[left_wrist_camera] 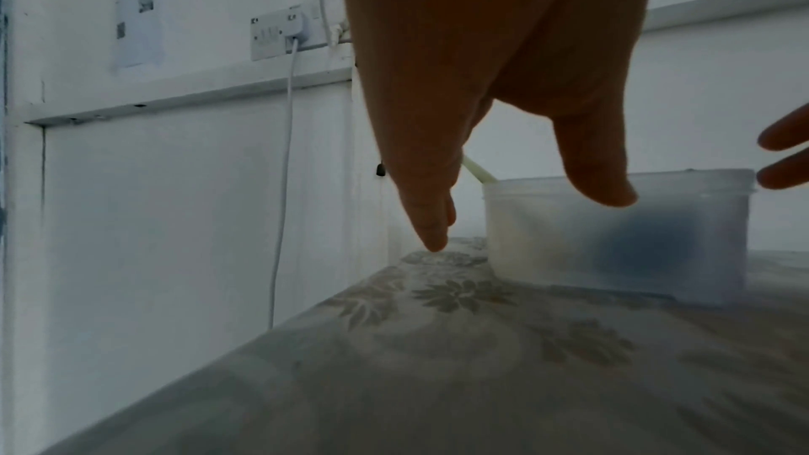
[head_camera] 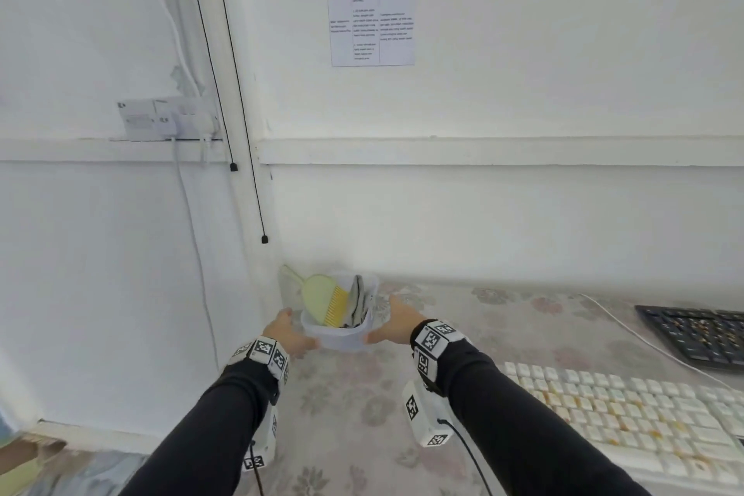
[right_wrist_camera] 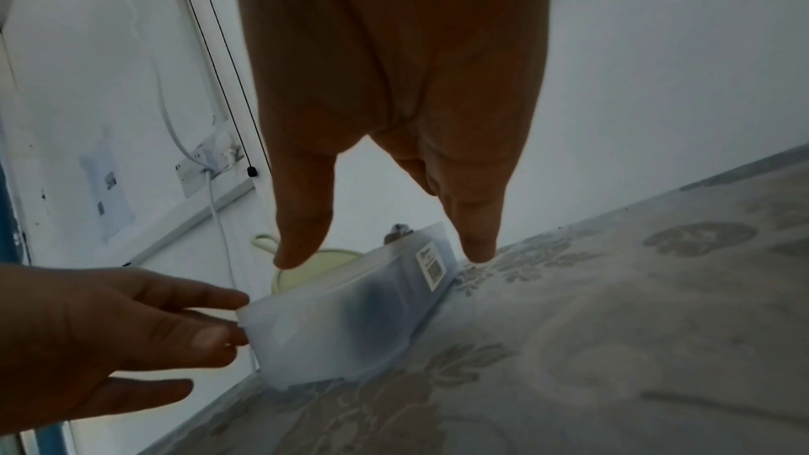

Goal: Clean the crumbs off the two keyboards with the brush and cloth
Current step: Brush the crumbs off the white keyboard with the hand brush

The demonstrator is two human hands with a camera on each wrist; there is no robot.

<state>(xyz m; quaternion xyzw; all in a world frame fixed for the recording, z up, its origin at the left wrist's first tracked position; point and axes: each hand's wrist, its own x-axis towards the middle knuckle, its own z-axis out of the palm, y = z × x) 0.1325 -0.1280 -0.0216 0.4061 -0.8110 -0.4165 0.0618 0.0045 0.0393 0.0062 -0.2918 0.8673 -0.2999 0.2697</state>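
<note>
A translucent plastic container (head_camera: pixel 342 338) stands at the table's far left corner, by the wall. Inside it lean a pale green brush (head_camera: pixel 322 300) with yellow bristles and a folded grey cloth (head_camera: pixel 359 302). My left hand (head_camera: pixel 290 330) is at the container's left side, fingers fairly straight, their tips touching its near corner (right_wrist_camera: pixel 333 324). My right hand (head_camera: pixel 392 318) flanks the right side with spread, straight fingers (right_wrist_camera: pixel 302 220). A crumb-strewn white keyboard (head_camera: pixel 612 411) lies at the right, and a black keyboard (head_camera: pixel 700 334) behind it.
The table has a floral cloth (head_camera: pixel 354 415), and its left edge drops off just beside the container. White cables run from the keyboards. On the wall are a socket (head_camera: pixel 161 119) with a white lead, two hanging black cords (head_camera: pixel 257 213) and a printed sheet (head_camera: pixel 372 16).
</note>
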